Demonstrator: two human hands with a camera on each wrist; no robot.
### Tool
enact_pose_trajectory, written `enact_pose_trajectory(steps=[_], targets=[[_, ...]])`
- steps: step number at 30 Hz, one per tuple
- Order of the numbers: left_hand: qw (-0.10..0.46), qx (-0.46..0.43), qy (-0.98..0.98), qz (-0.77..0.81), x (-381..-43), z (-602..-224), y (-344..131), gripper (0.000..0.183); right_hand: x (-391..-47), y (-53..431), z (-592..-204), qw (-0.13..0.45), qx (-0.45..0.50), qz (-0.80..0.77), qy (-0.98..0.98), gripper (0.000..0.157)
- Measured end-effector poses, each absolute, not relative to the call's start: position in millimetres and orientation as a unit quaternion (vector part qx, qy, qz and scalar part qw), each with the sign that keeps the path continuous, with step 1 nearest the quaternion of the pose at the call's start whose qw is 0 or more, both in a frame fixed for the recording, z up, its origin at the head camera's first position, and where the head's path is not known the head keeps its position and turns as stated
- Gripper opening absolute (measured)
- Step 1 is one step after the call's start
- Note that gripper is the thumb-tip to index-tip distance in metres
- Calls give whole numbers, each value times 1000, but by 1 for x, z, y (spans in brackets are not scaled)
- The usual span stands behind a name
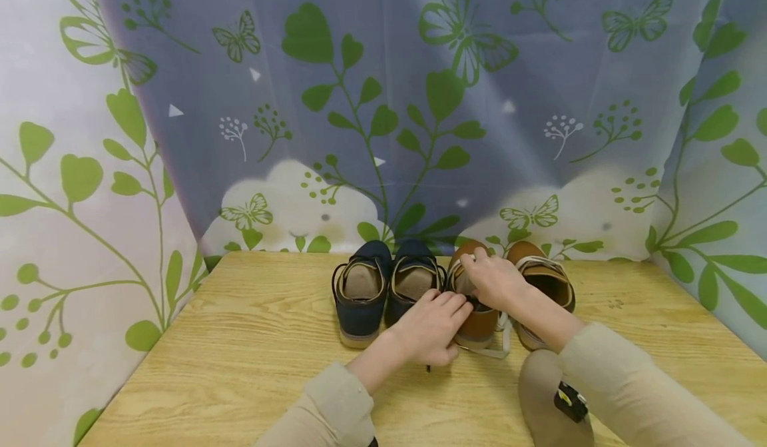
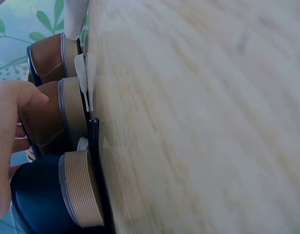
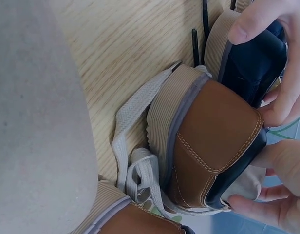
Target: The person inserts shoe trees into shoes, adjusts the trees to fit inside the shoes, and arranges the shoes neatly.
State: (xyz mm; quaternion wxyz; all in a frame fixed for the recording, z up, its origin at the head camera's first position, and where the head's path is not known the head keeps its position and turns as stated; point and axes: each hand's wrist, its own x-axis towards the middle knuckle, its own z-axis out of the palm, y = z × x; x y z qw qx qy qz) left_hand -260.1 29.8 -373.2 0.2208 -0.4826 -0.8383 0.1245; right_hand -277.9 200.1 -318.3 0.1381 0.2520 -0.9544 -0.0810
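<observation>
Table (image 1: 252, 340) | navy shoes (image 1: 361, 315): insoles (image 1: 362, 280) | brown shoe (image 1: 477, 327): insole (image 3: 246, 186), right fingers (image 3: 250, 208) pinching

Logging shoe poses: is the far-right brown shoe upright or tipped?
Upright: in the head view, the brown shoe sits sole-down on the wooden table, opening up.

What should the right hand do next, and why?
Perhaps the right hand should gently press the thin, greyish-beige, rounded piece down into the left-hand brown leather-look shoe. That piece, pinched by the hand, pokes up at the shoe's opening. The left hand is close by the heel, so it could steady the shoe.
</observation>
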Motion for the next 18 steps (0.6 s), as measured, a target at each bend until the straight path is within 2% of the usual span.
enact_pose_trajectory(steps=[18], targets=[[220, -484, -838, 122, -259, -372, 29, 62, -280, 198, -322, 146, 253, -88, -952, 49]])
